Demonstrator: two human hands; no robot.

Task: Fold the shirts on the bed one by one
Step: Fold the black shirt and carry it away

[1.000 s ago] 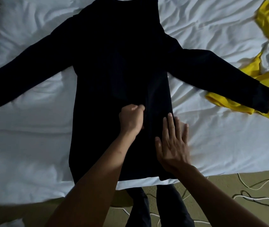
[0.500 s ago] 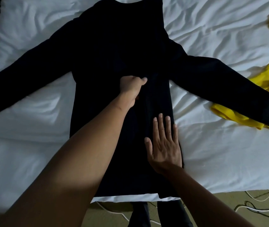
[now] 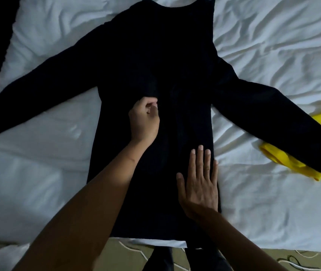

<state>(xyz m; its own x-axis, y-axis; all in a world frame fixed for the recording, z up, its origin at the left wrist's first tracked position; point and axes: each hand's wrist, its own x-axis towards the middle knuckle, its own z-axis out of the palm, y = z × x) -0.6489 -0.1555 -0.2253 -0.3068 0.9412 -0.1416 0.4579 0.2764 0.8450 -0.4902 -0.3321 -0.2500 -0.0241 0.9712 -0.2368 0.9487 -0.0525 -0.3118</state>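
A black long-sleeved shirt (image 3: 155, 61) lies flat on the white bed (image 3: 44, 153), collar away from me and both sleeves spread out. My left hand (image 3: 144, 120) sits at the middle of the shirt's body with curled fingers pinching a small ridge of the fabric. My right hand (image 3: 198, 182) lies flat with straight fingers on the lower right part of the shirt, close to its right side edge. The shirt's hem reaches the near edge of the bed.
A yellow garment (image 3: 292, 163) lies crumpled at the right, partly under the black shirt's right sleeve. Beyond the bed's near edge are the floor and thin white cords (image 3: 302, 260). My dark trouser legs (image 3: 185, 259) show below the hem.
My left hand slid up the shirt's middle from near the right hand to mid-body, staying curled on the fabric. My right hand stayed flat on the lower right part.
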